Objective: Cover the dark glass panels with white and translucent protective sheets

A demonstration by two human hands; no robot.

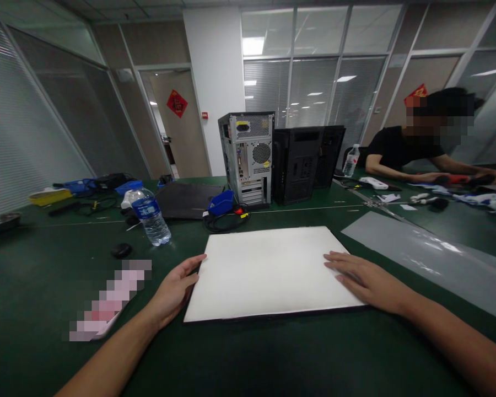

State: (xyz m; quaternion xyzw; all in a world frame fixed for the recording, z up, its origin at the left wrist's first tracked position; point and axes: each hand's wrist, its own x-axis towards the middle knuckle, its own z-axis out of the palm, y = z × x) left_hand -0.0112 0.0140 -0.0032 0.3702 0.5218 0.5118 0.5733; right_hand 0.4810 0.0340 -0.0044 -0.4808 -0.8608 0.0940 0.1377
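A flat white rectangular panel (268, 275) with a thin dark border lies in front of me on the dark green table. My left hand (177, 289) holds its left edge, with the thumb and forefinger at the rim and the other fingers partly hidden. Across the right edge rests my right hand (366, 281), its fingers stretched out over the white surface. Whether the right thumb reaches under the panel cannot be made out.
Left of the panel are a water bottle (151, 218), a black round object (122, 251) and a blurred pink item (113, 303). Computer cases (248, 160) stand behind. A clear plastic sheet (430, 253) lies on the right. Farther right, a person (400, 151) leans over the table.
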